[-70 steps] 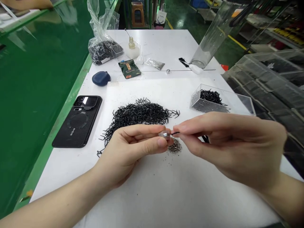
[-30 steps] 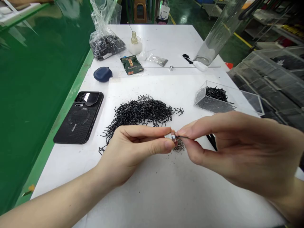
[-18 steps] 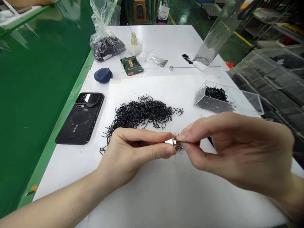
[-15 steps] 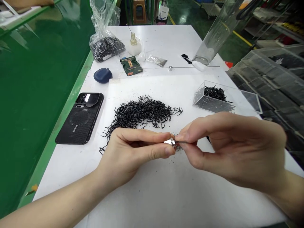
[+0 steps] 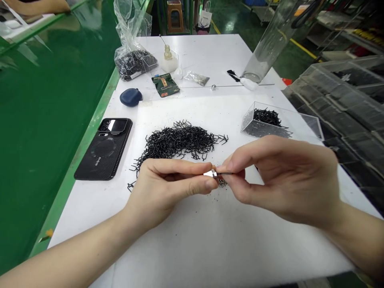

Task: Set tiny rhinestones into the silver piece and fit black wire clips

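Observation:
Between thumb and fingers, my left hand [image 5: 168,188] pinches a small shiny metal piece [image 5: 210,173] with a pointed shape. My right hand [image 5: 279,180] pinches a thin black wire-like piece [image 5: 224,173], whose end meets the metal piece or lies right against it; the fingertips hide the exact contact. Below the fingertips, a scatter of tiny metallic bits [image 5: 222,183] lies on the white work surface. Behind my left hand spreads a heap of small bent black wire pieces [image 5: 177,140].
A black phone [image 5: 103,150] lies at left, near a dark blue case [image 5: 131,97]. A clear box [image 5: 249,127] of black pieces stands at right. Farther back are a bag of black parts [image 5: 135,64], a green packet [image 5: 165,85] and a tall clear cylinder [image 5: 264,52].
Both hands sit slightly farther left and higher in the picture, still pinching the same pieces. The view has shifted a little; the things on the table look unmoved.

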{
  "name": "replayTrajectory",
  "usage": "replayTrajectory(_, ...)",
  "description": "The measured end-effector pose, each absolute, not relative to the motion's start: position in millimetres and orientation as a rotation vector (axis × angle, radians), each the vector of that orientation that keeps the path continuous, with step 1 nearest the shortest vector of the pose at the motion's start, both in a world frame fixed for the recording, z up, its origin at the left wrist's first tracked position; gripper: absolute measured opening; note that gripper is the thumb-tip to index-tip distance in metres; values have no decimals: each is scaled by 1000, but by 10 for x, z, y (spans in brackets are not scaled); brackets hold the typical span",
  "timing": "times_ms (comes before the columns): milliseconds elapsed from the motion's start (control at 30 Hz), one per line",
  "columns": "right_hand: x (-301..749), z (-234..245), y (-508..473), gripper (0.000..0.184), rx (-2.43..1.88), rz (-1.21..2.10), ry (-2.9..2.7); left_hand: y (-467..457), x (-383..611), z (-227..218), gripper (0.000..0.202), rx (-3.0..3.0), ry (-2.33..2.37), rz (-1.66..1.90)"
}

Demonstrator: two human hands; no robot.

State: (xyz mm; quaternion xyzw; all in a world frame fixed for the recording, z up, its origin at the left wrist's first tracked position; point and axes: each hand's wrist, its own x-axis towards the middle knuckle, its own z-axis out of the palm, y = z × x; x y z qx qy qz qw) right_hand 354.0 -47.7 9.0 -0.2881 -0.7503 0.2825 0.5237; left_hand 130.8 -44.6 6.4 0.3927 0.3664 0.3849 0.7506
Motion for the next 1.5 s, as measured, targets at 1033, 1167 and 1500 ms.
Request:
replayTrajectory(1033,3625,98,-341,40,-848,588,-1528,-483,1322,86,21,1665,727,994)
replayTrajectory(1167,3649,44,-278,38,-752,633,-1543,-489,1318,33,15,2164,448,770)
replayTrajectory(1500,3653,29,-300,39,-715,640,-1604,-558,1306,-49,33,2263,626,1050)
